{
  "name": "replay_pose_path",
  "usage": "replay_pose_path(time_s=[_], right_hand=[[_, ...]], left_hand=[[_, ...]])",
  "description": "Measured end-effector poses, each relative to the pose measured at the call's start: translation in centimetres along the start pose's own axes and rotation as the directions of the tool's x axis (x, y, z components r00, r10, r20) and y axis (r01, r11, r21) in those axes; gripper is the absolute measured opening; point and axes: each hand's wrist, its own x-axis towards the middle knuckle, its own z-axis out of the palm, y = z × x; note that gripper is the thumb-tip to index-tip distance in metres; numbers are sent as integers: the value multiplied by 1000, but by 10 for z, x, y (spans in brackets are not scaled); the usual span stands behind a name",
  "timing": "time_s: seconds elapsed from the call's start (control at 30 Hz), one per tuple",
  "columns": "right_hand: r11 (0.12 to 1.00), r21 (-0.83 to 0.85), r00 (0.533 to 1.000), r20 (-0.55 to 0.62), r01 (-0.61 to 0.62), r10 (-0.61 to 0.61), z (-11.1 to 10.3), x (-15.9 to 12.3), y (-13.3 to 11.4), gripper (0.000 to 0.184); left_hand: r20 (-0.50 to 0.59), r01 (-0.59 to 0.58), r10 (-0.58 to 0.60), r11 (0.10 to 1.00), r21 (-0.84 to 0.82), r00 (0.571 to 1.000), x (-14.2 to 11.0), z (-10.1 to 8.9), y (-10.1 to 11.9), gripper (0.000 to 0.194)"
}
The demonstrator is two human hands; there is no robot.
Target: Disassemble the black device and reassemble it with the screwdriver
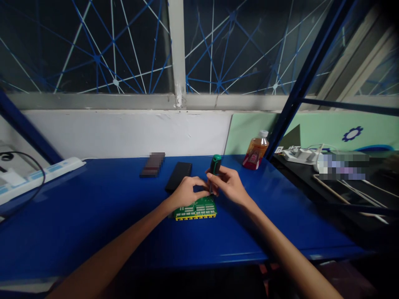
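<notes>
A green circuit board with a yellow strip along its near edge lies flat on the blue table. My right hand grips a screwdriver with a black and green handle, held nearly upright, its shaft pointing down at the board's far right corner. Over the far part of the board, my left hand has thumb and forefinger drawn together close to the screwdriver's tip. What lies between those fingertips is too small to make out, and the tip's exact contact is hidden.
Just behind my left hand lies a black phone-like slab, with a blurred dark flat object to its left. A drink bottle stands at the back right. Left is a white power strip; blue frame posts rise at the sides.
</notes>
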Motion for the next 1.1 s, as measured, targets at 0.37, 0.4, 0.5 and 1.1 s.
replay_pose_path(time_s=[0.37, 0.4, 0.5, 1.1], right_hand=[[997, 58, 986, -159, 56, -46, -5, 2, -9, 27], [996, 58, 982, -177, 72, -60, -5, 3, -10, 27], [991, 41, 956, -273, 124, -109, -9, 4, -12, 25], [982, -28, 790, -589, 188, -168, -45, 16, 5, 27]], left_hand=[[4, -6, 6, 998, 61, 1000, 4, 4, -3, 13], [-17, 0, 1, 998, 60, 1000, 5, 4, -3, 12], [-87, 8, -2, 998, 66, 996, 11, 2, -3, 12], [33, 28, -37, 973, 227, 999, 41, -1, -18, 31]])
